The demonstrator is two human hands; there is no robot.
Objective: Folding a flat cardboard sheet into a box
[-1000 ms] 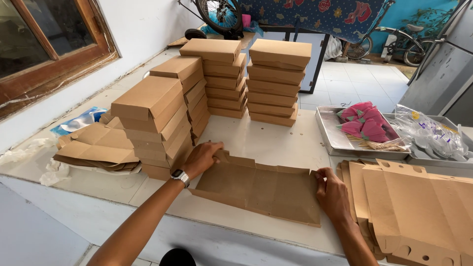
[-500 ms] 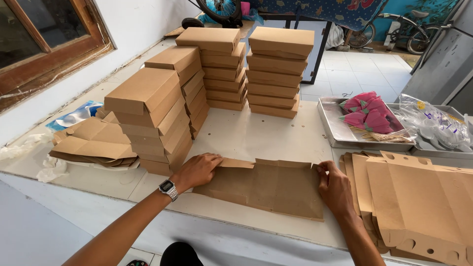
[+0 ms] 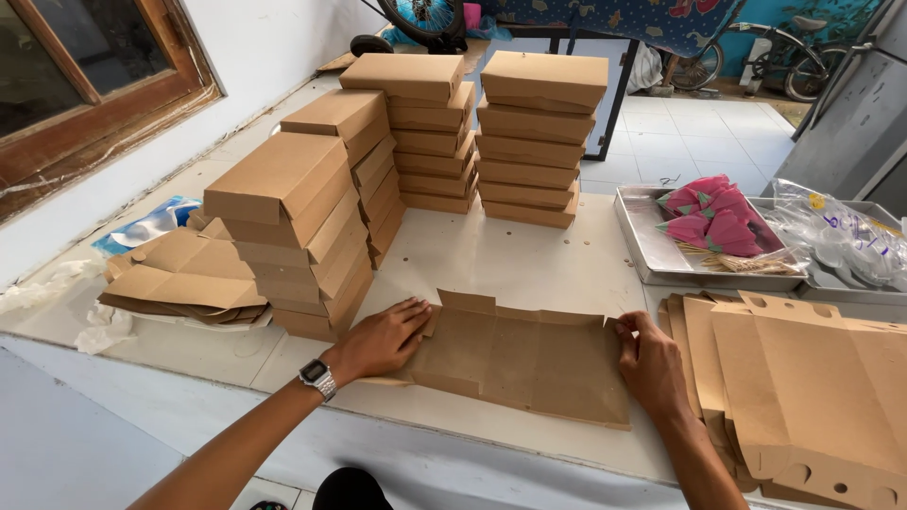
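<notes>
a flat brown cardboard box blank [image 3: 524, 361] lies near the front edge of the white worktop [image 3: 529, 255], about midway along it, with its short flaps turned up along the far side. the left hand [image 3: 383, 338], a metal wristwatch [image 3: 318, 378] on its wrist, rests palm down on the blank's left end, fingers spread and flat, pressing rather than clasping. the right hand [image 3: 650, 363] is at the blank's right end, its fingers curled over the edge and pinching the cardboard there.

just left of the left hand stands a leaning stack of folded boxes [image 3: 288, 236], with 3 more stacks [image 3: 539, 132] behind it toward the far edge of the worktop. flattened cardboard pieces [image 3: 179, 279] lie at the left edge, beside some crumpled white plastic [image 3: 104, 326]. touching or just beside the right hand, a pile of unfolded blanks [image 3: 803, 387] with round cut-outs fills the front right corner. behind that pile sits a metal tray [image 3: 652, 269] holding pink wrapped items [image 3: 713, 222], and further right a clear plastic bag [image 3: 841, 236]. a wooden window frame [image 3: 113, 104] is set in the wall at the left.
</notes>
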